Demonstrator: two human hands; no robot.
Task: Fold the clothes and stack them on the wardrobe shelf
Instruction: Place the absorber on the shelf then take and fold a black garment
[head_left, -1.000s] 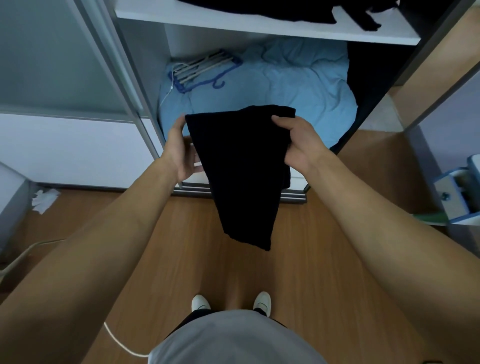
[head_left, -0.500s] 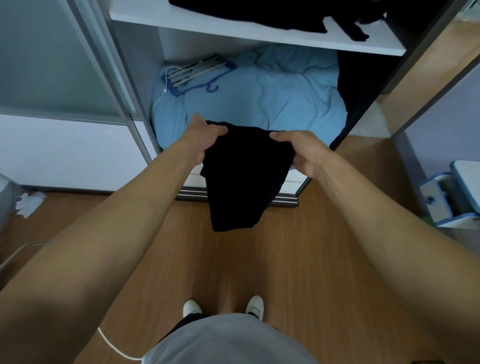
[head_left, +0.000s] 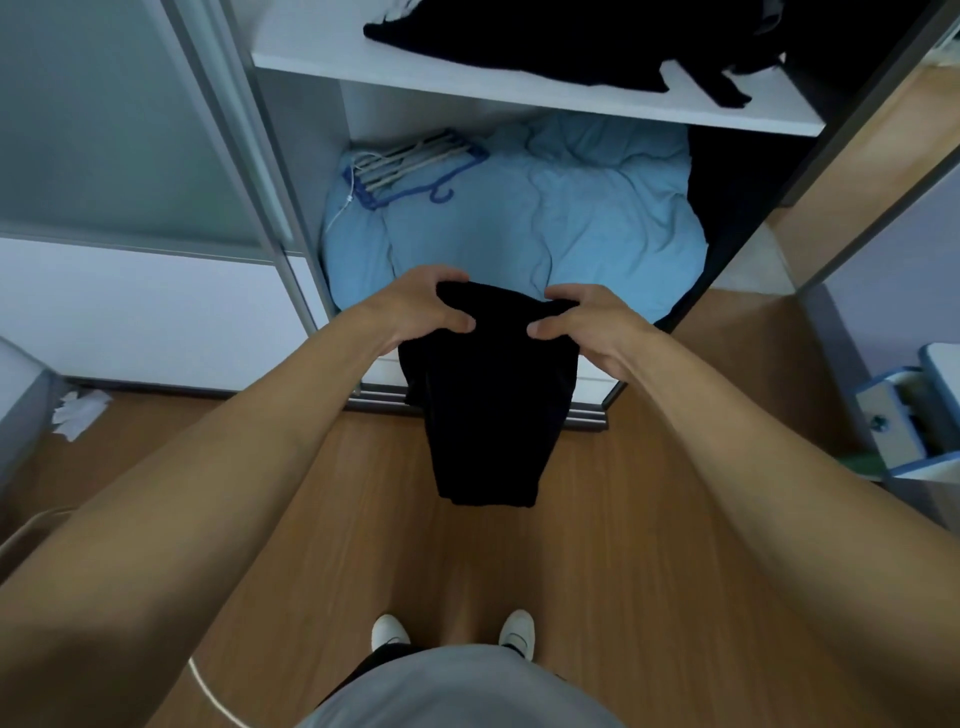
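Nearest, a person in a grey top (head_left: 457, 691) is standing on a wooden floor (head_left: 623, 571), the toes of two white shoes (head_left: 389, 630) pointing toward the far side, and a white cable (head_left: 213, 691) is lying on the floor at the near left. Both bare arms are reaching forward. The left hand (head_left: 421, 306) is gripping the top left edge of a black garment (head_left: 488, 405), fingers curled over the far side and thumb pressing on the near face; the right hand (head_left: 587, 322) is holding the top right edge in the same closed grip, thumb tip just beside the left thumb. The garment is hanging down from both grips in a folded, narrowing shape, clear of the floor, in front of the open wardrobe (head_left: 311, 218). Further left, crumpled white paper (head_left: 78, 410) is lying on the floor, and at the right a blue and white drawer unit (head_left: 904, 421) is standing partly open. Inside the wardrobe's bottom, pale blue bedding (head_left: 545, 223) is lying bunched, with a bundle of hangers (head_left: 410, 161) resting on its far left. Farthest, the white shelf (head_left: 322, 52) is carrying dark clothes (head_left: 545, 47) spread loosely across it.
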